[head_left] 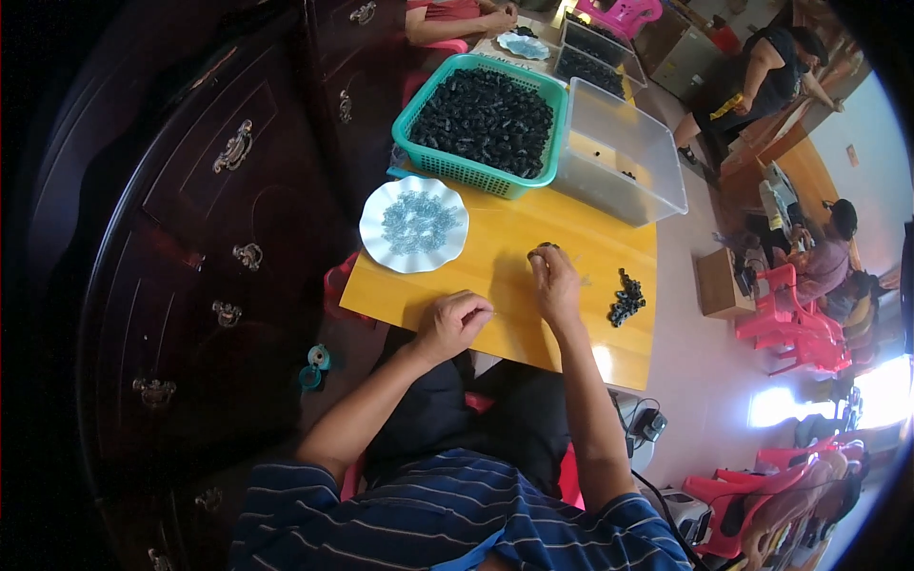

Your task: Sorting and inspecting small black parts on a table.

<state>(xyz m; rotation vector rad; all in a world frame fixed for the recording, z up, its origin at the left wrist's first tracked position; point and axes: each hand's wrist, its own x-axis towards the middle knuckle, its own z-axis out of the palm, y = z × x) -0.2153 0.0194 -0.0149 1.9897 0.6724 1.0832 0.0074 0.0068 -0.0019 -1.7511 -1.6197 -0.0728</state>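
My left hand (451, 322) rests near the front edge of the yellow wooden table (495, 257), fingers curled as if pinching something too small to make out. My right hand (555, 281) lies further out on the table, its fingertips closed on a small dark piece (546, 247). A small heap of dark pieces (626, 298) sits to the right of my right hand. To the left, beyond my left hand, stands a white scalloped plate (413, 226) holding several small bluish clear parts.
A teal basket (481, 122) full of dark pieces and a clear plastic bin (619, 152) stand at the table's far end. A dark wooden cabinet (209, 219) lies along the left. Other people sit farther off, among red plastic chairs (795, 328) at the right.
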